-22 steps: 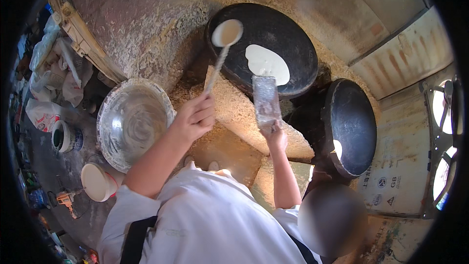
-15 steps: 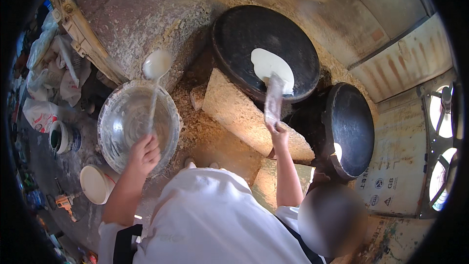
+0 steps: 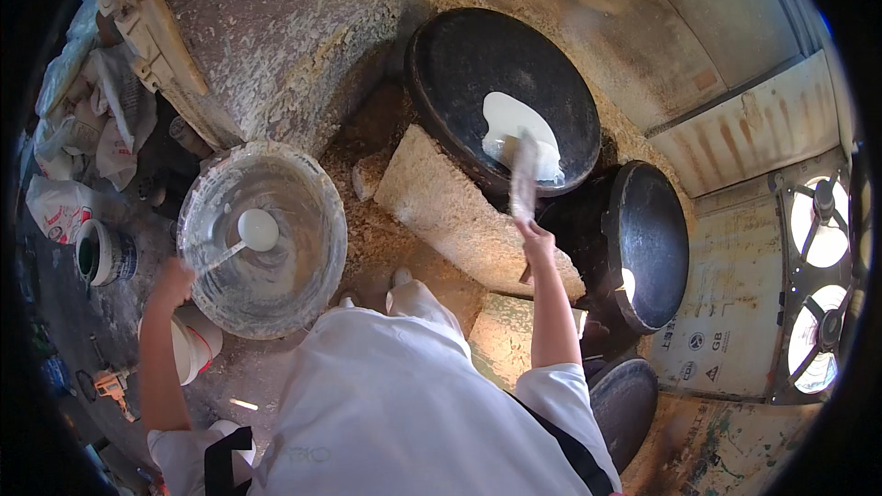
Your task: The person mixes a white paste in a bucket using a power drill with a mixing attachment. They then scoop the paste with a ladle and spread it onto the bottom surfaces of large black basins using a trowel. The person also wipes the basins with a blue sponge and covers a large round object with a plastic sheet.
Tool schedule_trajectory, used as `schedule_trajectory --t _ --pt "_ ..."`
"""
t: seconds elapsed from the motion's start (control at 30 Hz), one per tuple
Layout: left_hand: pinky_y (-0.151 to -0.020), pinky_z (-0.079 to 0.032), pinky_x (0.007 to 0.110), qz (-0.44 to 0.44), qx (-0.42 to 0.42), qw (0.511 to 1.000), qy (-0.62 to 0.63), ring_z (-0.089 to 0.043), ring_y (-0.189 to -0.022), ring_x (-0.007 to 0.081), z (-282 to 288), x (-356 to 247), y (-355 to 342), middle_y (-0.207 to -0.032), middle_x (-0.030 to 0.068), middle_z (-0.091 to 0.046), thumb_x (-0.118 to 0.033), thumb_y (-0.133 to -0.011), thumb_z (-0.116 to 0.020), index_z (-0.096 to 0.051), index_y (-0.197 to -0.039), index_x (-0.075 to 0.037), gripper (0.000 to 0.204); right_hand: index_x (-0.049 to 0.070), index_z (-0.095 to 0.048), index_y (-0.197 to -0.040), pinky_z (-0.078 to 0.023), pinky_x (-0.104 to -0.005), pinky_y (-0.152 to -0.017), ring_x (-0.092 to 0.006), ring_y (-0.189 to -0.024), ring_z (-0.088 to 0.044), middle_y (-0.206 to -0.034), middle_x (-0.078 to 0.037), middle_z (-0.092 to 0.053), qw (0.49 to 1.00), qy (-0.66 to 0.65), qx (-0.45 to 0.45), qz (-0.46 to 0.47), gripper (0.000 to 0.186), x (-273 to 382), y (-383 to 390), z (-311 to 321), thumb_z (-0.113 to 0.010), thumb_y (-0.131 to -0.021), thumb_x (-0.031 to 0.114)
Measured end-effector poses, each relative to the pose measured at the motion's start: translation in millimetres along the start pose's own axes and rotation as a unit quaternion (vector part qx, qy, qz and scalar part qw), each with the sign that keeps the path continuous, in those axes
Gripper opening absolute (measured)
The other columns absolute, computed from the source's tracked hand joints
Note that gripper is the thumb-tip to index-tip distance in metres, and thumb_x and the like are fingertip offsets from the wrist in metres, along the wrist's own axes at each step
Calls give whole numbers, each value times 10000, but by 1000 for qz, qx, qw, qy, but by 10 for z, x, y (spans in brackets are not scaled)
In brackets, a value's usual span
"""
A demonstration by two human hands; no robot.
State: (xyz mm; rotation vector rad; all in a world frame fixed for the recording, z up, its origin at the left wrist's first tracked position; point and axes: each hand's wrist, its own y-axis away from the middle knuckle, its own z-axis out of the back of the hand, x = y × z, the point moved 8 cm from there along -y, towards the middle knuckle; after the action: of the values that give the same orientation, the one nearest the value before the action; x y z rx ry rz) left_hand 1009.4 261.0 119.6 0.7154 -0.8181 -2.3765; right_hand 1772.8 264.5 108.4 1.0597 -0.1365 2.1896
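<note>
My left hand [image 3: 173,280] is closed on the handle of a ladle [image 3: 258,230], whose white-coated bowl is down inside the large metal basin [image 3: 323,204], smeared with pale batter. My right hand [image 3: 537,243] grips a flat scraper [image 3: 524,174], blurred, its blade on the pool of white batter [image 3: 508,112] near the front of a large round black griddle [image 3: 487,55]. A pale, crumb-coated board [image 3: 441,204] slopes just below that griddle, partly behind my right hand.
A second black griddle [image 3: 652,239] stands at right, another lower disc [image 3: 625,413] behind my arm. At left are plastic bags [image 3: 64,207], small buckets [image 3: 106,253], a white pail [image 3: 197,349] and an orange tool [image 3: 110,386]. Round openings with dark fittings [image 3: 813,331] are at far right.
My left hand has moved down and left, bringing the ladle from above the griddle into the basin. My right hand and scraper have shifted slightly up and right, still at the batter.
</note>
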Motion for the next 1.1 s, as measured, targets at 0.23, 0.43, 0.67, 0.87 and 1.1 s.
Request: schedule_trajectory --t 0.23,0.43,0.67,0.87,1.1 --pt "-610 -452 347 -106 -129 986 4 -580 -595 242 664 -1078 -9 -953 213 -566 -146 -768 -572 -463 -1157 18 437 262 -461 -1214 -477 -378 -602 -280 -702 -614 -763 -143 -628 922 375 14 94 631 627 226 -53 -663 -653 469" --pt "-607 -451 343 -183 -164 968 -41 -570 -585 217 750 -1652 5 -965 194 -569 -116 -748 -586 -473 -1142 28 435 22 -557 -1092 -437 -298 -742 -220 -802 -599 -933 -126 -627 977 125 -94 -146 609 33 -153 731 -739 -626 370" --pt "-580 -448 384 -226 -111 963 -97 -562 -585 214 592 -2248 -84 -993 189 -556 -120 -789 -579 -480 -1133 19 384 69 -476 -1193 -469 -271 -661 -193 -773 -604 -876 -114 -639 991 97 91 31 686 677 -85 -300 -734 -627 357" --pt "-562 -442 375 -204 -114 966 -115 -560 -555 211 608 -2377 -124 -836 179 -585 -97 -787 -583 -494 -1097 43 352 362 -346 -1254 -467 -400 -548 -274 -650 -607 -657 -105 -604 863 491 -14 118 574 793 -133 14 -519 -731 524" --pt "-563 -454 351 -198 -135 967 -85 -593 -535 216 738 -2224 -153 -817 174 -595 -145 -727 -632 -546 -991 22 324 129 -627 -1015 -326 -284 -386 -112 -404 -425 -500 -9 -473 985 -36 -41 -165 449 -179 -551 678 -665 -689 435"
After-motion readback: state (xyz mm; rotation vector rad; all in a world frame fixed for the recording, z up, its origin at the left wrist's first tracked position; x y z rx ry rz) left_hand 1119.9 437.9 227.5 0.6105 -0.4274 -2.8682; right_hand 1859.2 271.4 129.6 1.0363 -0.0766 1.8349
